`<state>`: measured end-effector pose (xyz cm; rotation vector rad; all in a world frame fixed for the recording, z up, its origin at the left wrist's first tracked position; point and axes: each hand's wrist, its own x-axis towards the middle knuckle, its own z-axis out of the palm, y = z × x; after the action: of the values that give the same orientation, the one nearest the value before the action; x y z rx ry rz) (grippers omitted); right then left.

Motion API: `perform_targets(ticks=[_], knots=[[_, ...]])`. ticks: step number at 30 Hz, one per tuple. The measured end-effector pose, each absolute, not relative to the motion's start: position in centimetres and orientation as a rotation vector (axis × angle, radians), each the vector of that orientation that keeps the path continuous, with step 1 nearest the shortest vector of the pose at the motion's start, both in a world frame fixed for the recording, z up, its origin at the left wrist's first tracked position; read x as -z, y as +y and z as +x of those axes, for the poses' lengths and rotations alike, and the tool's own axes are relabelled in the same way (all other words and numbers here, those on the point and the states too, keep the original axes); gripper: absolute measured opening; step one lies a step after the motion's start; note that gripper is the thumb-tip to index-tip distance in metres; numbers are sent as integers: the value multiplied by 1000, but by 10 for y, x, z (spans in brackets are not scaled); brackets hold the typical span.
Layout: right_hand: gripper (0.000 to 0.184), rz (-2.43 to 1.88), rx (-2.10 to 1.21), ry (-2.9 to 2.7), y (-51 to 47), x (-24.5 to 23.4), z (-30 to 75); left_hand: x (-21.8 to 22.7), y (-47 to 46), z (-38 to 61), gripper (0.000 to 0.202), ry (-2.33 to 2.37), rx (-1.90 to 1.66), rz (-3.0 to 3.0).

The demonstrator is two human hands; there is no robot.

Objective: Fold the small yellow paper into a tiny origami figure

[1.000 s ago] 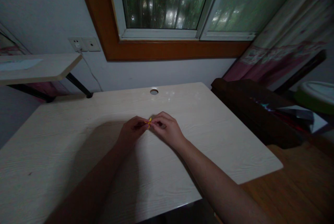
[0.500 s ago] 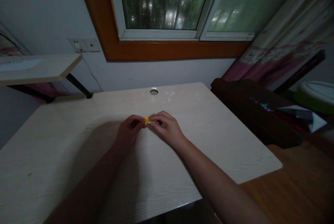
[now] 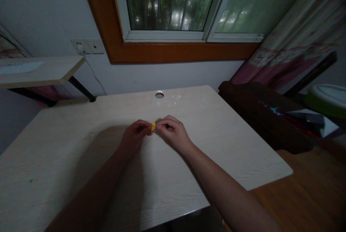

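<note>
A small yellow piece, apparently folded paper (image 3: pixel 153 126), is held between my two hands just over the desk. My left hand (image 3: pixel 134 131) pinches its left side between thumb and fingers. On the other side, my right hand (image 3: pixel 175 131) pinches the right side the same way. The fingertips are close together and cover much of the piece, so only its middle and thin points beside it show. Its exact shape is too small to make out.
The pale wooden desk (image 3: pixel 216 123) has a round cable hole (image 3: pixel 159 95) near its back edge. A raised shelf (image 3: pixel 54 71) on black legs stands at the back left. Dark furniture (image 3: pixel 259 116) with things on it is beyond the right edge.
The yellow piece has turned slightly between my fingertips and looks narrower and more upright. My right fingertips have shifted a little closer around it. Both arms stay in place.
</note>
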<state>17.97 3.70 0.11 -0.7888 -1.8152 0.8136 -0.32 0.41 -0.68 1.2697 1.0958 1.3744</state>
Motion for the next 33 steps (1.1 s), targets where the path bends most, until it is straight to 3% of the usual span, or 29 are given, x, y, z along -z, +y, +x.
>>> perform_targets(ticks=[33], knots=[[10, -783, -517, -1836, 33, -2, 181, 11, 4, -2, 30, 1039, -1384, 1292]])
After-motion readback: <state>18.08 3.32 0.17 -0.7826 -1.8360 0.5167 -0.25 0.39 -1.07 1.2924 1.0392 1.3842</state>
